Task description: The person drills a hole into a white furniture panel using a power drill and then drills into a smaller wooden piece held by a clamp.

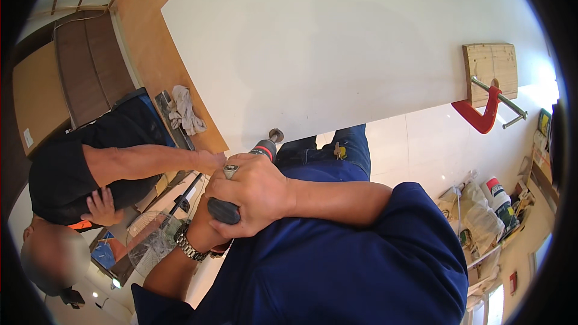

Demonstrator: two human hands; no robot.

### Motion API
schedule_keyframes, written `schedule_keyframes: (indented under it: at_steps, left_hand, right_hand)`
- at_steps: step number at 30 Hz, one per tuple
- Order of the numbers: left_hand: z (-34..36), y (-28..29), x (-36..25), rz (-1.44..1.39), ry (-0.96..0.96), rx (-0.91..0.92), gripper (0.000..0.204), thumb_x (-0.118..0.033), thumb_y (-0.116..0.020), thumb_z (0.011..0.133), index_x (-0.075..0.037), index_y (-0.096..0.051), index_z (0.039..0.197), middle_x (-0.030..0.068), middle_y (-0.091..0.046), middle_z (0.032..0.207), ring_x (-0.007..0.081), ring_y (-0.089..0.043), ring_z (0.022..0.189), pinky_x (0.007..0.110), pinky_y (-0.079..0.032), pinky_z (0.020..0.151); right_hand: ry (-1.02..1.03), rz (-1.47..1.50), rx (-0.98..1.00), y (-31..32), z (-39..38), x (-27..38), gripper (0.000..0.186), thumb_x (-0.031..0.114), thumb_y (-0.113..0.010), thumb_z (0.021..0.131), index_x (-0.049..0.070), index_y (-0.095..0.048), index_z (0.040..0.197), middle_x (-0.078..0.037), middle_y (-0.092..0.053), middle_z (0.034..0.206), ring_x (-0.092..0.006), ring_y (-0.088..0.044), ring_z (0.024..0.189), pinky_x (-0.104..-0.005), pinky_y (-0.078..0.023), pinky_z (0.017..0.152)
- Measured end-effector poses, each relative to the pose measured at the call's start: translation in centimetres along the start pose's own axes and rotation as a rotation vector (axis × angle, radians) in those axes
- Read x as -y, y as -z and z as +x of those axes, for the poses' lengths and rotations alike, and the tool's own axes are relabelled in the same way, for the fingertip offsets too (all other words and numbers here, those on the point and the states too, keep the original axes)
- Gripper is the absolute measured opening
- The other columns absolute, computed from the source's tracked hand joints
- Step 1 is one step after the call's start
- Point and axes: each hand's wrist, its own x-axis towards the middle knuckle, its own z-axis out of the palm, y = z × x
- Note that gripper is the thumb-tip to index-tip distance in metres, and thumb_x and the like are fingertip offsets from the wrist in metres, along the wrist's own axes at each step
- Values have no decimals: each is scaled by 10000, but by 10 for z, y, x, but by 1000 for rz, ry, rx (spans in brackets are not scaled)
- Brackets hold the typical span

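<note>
My right hand (pixel 259 188), with a ring on one finger, is closed over the body of a black and red power drill (pixel 264 148). My left hand (pixel 208 227), a metal watch at its wrist, is under the drill's rear, closed at its handle; its fingers are mostly hidden behind my right hand. The drill's bit meets a white board (pixel 337 48) near its close edge, at a small round brown spot (pixel 276 134). Whether that spot is a wide cutter or a hole I cannot tell. A co-worker's hand (pixel 211 160) reaches close to my right hand from the left.
At the board's right edge, a red clamp (pixel 484 114) holds a wooden block (pixel 492 69). A grey cloth (pixel 185 110) lies on a wooden surface (pixel 153 54) at the left. The co-worker stands left, beside a fan (pixel 147 238). Bags and a bottle (pixel 498 195) lie at the right.
</note>
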Motion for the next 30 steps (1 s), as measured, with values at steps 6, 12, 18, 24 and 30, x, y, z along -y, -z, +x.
schedule_keyframes:
  at_steps: [6,12,18,24,30]
  left_hand:
    - [3,8,-12,-110,133,45,501,-216,-732,757,-17,-513,1161,153,-633,1059,262,-645,976,358,-509,804]
    - [5,10,-19,-38,96,45,356,-185,-751,734,-38,-596,1019,110,-682,956,220,-673,897,329,-521,755]
    - [7,13,-17,-8,82,125,369,-188,-758,724,-46,-595,1022,115,-687,942,229,-682,895,335,-524,749]
    - [5,6,-19,-92,153,56,395,-196,-755,730,-41,-580,1048,130,-672,967,253,-676,908,348,-523,763]
    - [-2,-4,-10,-117,8,-35,532,-209,-735,749,-19,-495,1183,166,-598,1098,313,-614,1016,385,-494,843]
  right_hand:
    - [4,-5,-67,3,0,0,337,294,-765,619,91,-625,848,-75,-636,749,-266,-627,596,-367,-516,670]
    - [-16,5,-67,5,-4,-2,331,291,-765,620,90,-629,844,-68,-661,789,-251,-654,635,-368,-527,707]
    - [2,-20,-96,9,-4,-2,341,292,-766,629,75,-622,850,-63,-661,792,-249,-647,591,-374,-534,694]
    - [25,-1,-118,4,-8,-1,345,293,-766,626,74,-621,850,-78,-656,786,-247,-642,579,-364,-534,679]
    - [38,-8,-54,-2,-6,1,335,291,-762,618,83,-636,848,-77,-633,749,-261,-634,612,-358,-526,690]
